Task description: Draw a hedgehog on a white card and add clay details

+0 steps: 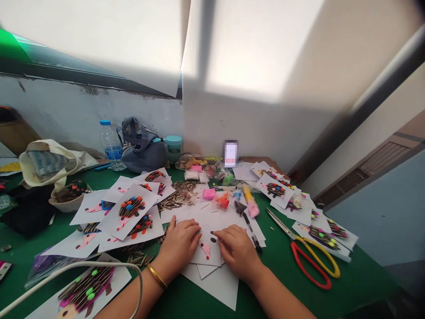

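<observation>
A small white card [214, 257] lies between my hands, bearing a clay figure [206, 239] with a speckled pale body, a pink pointed face and a red nose tip. My left hand [179, 241] rests on the card's left side, fingers bent together beside the figure; whether they hold anything is hidden. At the figure's right, my right hand [237, 250] has its thumb and fingertips pinched at a small dark piece [213, 240]. Beyond the hands are a pile of striped seeds [177, 196], pink clay [209, 194] and orange clay [222, 200] on white paper.
Finished-looking seed cards [131, 208] overlap at the left, more cards [294, 204] at the right. Red-and-yellow scissors [310, 257] and a black pen [252, 232] lie right of my hands. A white cable [79, 264] crosses the lower left. A bottle [113, 146] and bag [142, 148] stand behind.
</observation>
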Demonstrator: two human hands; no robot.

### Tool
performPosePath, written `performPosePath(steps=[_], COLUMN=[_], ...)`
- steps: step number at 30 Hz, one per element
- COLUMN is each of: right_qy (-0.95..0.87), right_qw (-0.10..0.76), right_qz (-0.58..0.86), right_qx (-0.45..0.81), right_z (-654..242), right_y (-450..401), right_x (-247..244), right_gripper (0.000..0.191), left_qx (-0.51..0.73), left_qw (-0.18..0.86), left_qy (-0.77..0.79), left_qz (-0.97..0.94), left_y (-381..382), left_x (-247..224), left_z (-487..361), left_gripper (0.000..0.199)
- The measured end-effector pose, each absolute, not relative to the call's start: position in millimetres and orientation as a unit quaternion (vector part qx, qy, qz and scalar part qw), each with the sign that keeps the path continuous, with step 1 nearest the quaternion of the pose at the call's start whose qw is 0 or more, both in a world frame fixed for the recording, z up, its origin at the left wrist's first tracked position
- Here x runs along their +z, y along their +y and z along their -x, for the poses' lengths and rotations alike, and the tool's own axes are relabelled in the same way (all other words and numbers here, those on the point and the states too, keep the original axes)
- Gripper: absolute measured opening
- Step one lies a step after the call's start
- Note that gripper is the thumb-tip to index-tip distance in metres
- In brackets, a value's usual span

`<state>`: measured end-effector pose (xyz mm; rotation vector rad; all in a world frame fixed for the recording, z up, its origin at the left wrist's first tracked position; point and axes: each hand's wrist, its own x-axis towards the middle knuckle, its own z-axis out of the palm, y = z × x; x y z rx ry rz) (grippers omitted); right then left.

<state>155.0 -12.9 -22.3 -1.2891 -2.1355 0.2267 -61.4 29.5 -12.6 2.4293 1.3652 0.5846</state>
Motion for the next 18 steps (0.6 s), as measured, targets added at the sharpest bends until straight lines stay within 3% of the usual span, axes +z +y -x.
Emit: performPosePath(steps=[6, 12, 18], right_qy=[-0.820, -0.815, -0.820], right_qw=[0.272, 0.302, 0.314], right_qz=[0.501, 0.491, 0.474], right_qx=[0.054, 0.058, 0.063], right_z=[-152.1, -156.6, -159.4], right_y=[-13.3, -12.2, -11.6], right_x=[-24.4, -24.2, -23.9], right_gripper=[0.028, 0.034, 0.020], left_qx=[0.199, 0.200, 0.201], left_qw=[0.143, 0.137, 0.135], left_qy=[0.478, 0.478, 0.466], left_qz=[-0.844, -0.845, -0.851], left_y=[30.5, 29.9, 30.9], left_x=[-12.2, -11.2, -14.6], left_z=[60.3, 60.0, 61.0], left_gripper=[0.020, 0.021, 0.022])
